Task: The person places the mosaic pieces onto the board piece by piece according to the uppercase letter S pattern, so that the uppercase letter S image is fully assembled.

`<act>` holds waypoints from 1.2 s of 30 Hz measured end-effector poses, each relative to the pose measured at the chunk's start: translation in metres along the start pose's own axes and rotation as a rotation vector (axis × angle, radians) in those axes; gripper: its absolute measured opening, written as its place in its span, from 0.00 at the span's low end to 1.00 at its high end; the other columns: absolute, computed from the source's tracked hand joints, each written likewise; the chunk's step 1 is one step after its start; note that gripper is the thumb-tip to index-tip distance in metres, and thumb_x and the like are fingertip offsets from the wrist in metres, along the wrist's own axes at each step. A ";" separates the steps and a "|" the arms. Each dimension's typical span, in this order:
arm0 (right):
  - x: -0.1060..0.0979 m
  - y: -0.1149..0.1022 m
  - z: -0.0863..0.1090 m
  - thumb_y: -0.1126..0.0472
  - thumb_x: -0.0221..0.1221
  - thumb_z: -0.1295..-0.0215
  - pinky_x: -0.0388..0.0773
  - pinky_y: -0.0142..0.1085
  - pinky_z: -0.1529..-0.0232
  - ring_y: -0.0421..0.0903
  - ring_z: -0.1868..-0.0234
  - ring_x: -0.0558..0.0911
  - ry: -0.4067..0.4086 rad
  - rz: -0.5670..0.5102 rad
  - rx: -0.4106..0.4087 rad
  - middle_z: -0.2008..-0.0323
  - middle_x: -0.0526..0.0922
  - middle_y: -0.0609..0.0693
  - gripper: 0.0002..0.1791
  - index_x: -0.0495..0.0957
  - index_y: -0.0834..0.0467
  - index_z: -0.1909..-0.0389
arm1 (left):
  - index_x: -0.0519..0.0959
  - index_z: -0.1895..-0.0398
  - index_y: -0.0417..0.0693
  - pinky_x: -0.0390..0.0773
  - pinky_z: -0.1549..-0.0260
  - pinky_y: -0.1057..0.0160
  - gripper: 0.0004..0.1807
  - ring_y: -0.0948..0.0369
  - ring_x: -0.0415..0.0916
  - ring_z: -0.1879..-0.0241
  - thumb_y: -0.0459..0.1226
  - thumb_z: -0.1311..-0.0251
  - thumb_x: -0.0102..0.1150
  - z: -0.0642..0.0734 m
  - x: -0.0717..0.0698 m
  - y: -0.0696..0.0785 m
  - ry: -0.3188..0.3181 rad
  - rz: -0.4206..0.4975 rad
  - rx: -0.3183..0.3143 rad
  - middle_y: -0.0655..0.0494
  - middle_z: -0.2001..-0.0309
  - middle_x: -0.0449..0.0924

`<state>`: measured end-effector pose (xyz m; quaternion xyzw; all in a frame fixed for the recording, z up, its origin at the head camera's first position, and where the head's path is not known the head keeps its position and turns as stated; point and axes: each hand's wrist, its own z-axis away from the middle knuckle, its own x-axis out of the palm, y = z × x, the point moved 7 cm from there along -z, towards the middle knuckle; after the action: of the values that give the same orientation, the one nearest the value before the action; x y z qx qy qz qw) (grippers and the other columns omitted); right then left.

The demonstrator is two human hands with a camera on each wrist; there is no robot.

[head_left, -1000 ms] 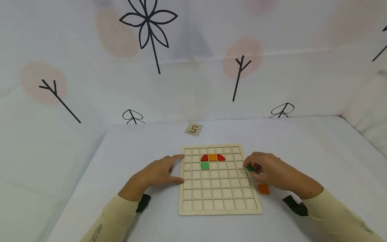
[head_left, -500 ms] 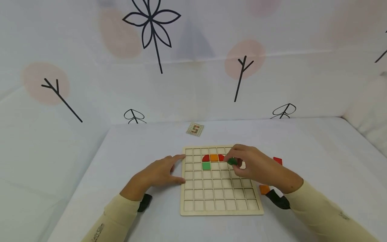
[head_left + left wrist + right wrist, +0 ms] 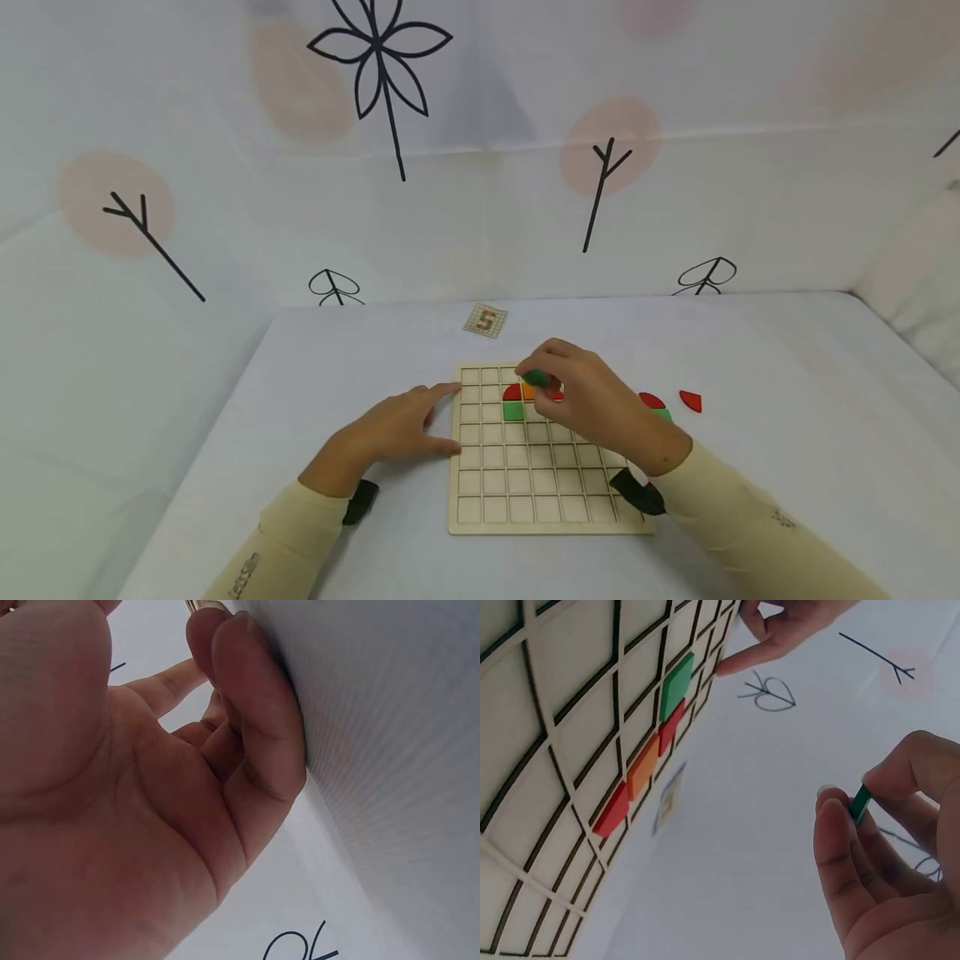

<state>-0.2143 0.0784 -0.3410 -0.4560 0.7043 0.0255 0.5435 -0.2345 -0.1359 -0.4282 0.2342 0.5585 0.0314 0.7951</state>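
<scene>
My right hand (image 3: 588, 400) pinches a small green tile (image 3: 861, 802) between thumb and fingertips, above the upper middle of the gridded wooden board (image 3: 491, 508). The board bears a red quarter-round tile (image 3: 512, 392), an orange square tile (image 3: 528, 392), a second red quarter-round tile (image 3: 612, 810) and, below the first red one, a green square tile (image 3: 513, 411). In the head view the right fingers partly cover the orange tile and the second red one. At the board's left edge, my left hand (image 3: 393, 427) rests with index finger and thumb spread apart, their tips touching the rim.
Behind the board lies a small card (image 3: 486, 320) printed with a grid pattern. On the white cloth to the right, a red rounded tile (image 3: 652, 401) and a green tile (image 3: 663, 414) show beside my right forearm, with a red quarter-round tile (image 3: 691, 401) farther right.
From the board's right side, my right hand has moved left and slightly up over it with the green tile. The left hand stays at the edge. Loose tiles on the right have come into view.
</scene>
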 end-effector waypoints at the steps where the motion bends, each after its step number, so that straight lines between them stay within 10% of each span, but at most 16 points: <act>1: 0.002 0.000 -0.001 0.72 0.62 0.42 0.75 0.27 0.67 0.39 0.67 0.75 0.005 -0.016 0.010 0.57 0.81 0.46 0.14 0.84 0.58 0.56 | 0.61 0.24 0.66 0.65 0.71 0.62 0.49 0.62 0.66 0.71 0.58 0.50 0.73 0.000 0.000 -0.001 0.001 -0.002 0.000 0.57 0.67 0.70; 36: 0.065 0.020 0.006 0.66 0.68 0.39 0.75 0.28 0.65 0.36 0.69 0.74 -0.377 -0.082 0.091 0.60 0.83 0.46 0.11 0.87 0.57 0.56 | 0.61 0.24 0.66 0.66 0.70 0.61 0.49 0.61 0.67 0.70 0.58 0.50 0.73 -0.004 0.002 -0.004 0.002 -0.017 0.003 0.56 0.67 0.70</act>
<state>-0.2225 0.0531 -0.4042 -0.4465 0.5713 0.0566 0.6864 -0.2378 -0.1372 -0.4329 0.2305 0.5615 0.0239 0.7944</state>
